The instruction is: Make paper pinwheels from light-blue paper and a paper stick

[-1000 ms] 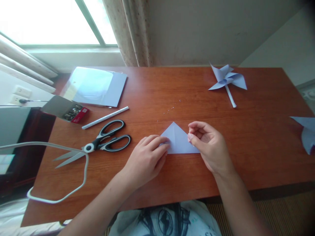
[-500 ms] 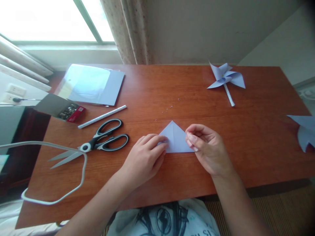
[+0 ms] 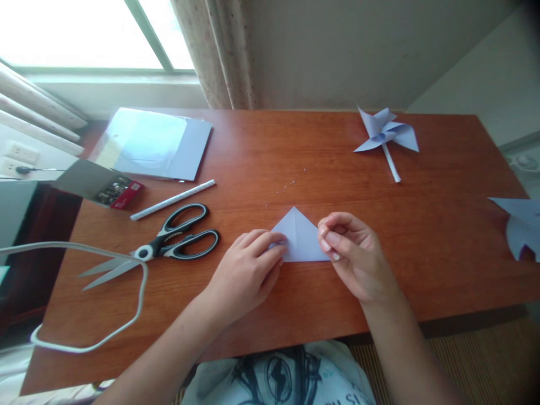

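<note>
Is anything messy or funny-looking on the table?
Yes. Tiny specks lie scattered on the table just beyond the folded paper triangle, like spilled bits. The scissors lie open, blades apart, and the open box sticks out past the left edge.

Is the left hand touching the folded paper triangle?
Touching. In the head view the fingertips of the left hand lie on the left corner of the paper triangle, with no gap.

Right hand [image 3: 354, 256] further over paper triangle [image 3: 297, 242].
</note>
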Demonstrator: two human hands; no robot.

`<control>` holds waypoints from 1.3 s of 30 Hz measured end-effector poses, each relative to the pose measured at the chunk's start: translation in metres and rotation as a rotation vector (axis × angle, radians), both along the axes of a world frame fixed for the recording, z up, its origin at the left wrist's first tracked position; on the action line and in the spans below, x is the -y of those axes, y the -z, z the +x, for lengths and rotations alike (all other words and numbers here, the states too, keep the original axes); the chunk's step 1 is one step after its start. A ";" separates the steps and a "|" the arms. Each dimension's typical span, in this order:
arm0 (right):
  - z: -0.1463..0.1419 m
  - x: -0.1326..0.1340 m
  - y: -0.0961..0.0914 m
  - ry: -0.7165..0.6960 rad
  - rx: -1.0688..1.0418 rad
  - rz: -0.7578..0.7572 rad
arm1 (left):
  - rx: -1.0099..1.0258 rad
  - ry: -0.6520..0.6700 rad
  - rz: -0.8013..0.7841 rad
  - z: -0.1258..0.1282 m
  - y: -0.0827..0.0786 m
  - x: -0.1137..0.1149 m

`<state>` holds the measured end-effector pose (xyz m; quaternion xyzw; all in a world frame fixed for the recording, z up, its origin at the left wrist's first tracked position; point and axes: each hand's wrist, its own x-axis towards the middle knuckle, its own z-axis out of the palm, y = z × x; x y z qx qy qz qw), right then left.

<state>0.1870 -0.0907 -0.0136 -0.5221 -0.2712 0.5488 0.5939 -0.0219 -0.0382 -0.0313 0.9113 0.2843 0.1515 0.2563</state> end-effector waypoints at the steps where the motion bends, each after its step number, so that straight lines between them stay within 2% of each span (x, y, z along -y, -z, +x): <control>1: 0.001 0.000 0.001 0.005 0.040 0.005 | 0.000 0.001 0.001 0.000 0.000 0.000; 4: 0.007 -0.001 0.004 0.019 0.254 0.020 | 0.015 -0.001 0.012 0.000 0.000 0.000; 8: 0.017 -0.007 0.007 -0.102 0.806 -0.041 | 0.091 -0.021 0.034 -0.002 -0.001 0.001; 10: 0.019 -0.012 0.010 -0.165 1.012 -0.044 | 0.135 -0.012 0.041 -0.003 -0.002 0.002; 14: 0.017 -0.021 0.014 -0.232 1.168 0.003 | 0.122 0.067 0.082 -0.004 -0.002 0.004; 19: 0.011 -0.029 0.011 -0.245 1.139 0.026 | 0.049 0.107 0.124 -0.002 0.002 0.005; 24: 0.011 -0.026 0.001 -0.263 0.927 0.020 | 0.096 0.083 0.100 -0.002 -0.002 0.005; 27: 0.012 -0.017 -0.008 -0.253 0.746 0.008 | 0.279 -0.009 0.060 -0.005 -0.010 0.000; 30: 0.014 -0.005 -0.017 -0.206 0.641 0.028 | 0.428 -0.239 0.003 -0.011 -0.018 -0.007; 34: 0.015 0.011 -0.026 -0.062 0.712 0.102 | 0.396 -0.443 -0.182 -0.014 -0.022 -0.014; 37: 0.013 0.019 -0.030 0.102 0.728 0.154 | 0.414 -0.507 -0.357 -0.014 -0.021 -0.014; 39: 0.011 0.022 -0.033 0.226 0.710 0.207 | 0.473 -0.516 -0.552 -0.013 -0.018 -0.013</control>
